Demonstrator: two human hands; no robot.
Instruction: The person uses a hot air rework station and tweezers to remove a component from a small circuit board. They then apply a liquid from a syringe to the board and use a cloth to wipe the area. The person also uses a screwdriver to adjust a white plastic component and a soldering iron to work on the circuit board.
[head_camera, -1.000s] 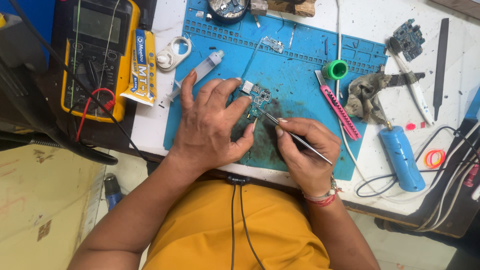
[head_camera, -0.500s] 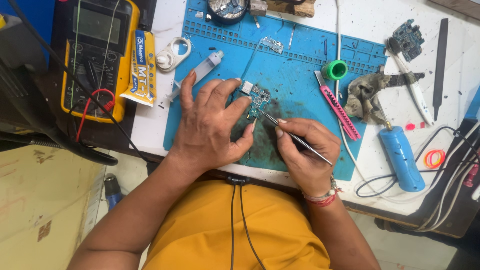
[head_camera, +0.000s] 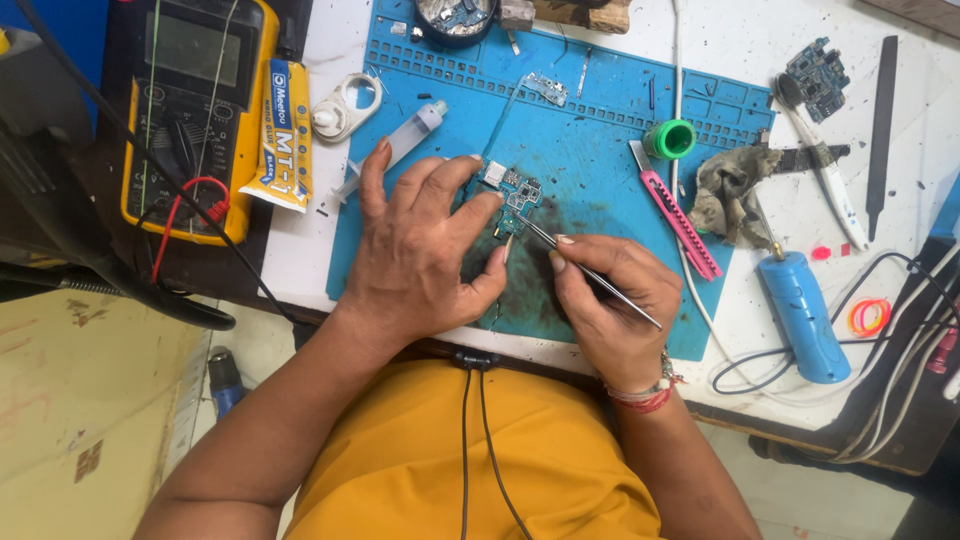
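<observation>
A small green circuit board (head_camera: 514, 192) lies on the blue work mat (head_camera: 590, 130). My left hand (head_camera: 420, 250) rests flat on the mat, its fingertips pressing the board's left side. My right hand (head_camera: 610, 305) pinches thin metal tweezers (head_camera: 590, 273), whose tip touches the board's lower edge. A dark scorched patch stains the mat under both hands.
A yellow multimeter (head_camera: 195, 110) with red and black leads and a yellow glue tube (head_camera: 283, 135) lie at the left. A syringe (head_camera: 395, 150), green tape roll (head_camera: 672, 138), pink cutter (head_camera: 677, 213), grey rag (head_camera: 733, 192), blue cylindrical tool (head_camera: 803, 315), file (head_camera: 880, 120) and cables sit around.
</observation>
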